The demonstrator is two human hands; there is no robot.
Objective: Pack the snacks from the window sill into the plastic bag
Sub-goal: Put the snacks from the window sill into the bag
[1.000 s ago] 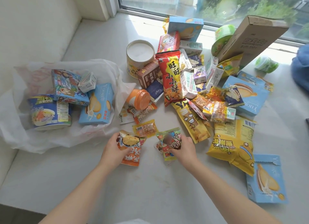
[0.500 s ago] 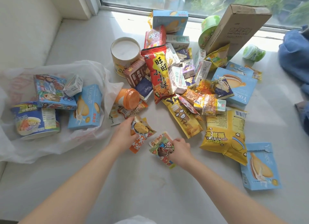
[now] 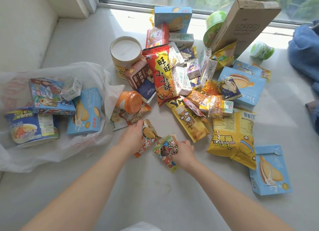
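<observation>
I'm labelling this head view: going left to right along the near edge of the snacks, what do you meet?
Noodle cup → blue biscuit box in the plastic bag → left hand holding an orange packet → right hand holding a cartoon packet → yellow popcorn bag → blue biscuit box.

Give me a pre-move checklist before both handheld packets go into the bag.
1. Left hand grips the orange packet: ok.
2. Right hand grips the cartoon packet: ok.
3. Plastic bag mouth open toward the hands: ok.
4. Room in the bag beside the blue box: cannot tell.
5. Path to the bag free of the orange-lidded cup: ok, it sits farther back.
6. Packets sealed: cannot tell.
</observation>
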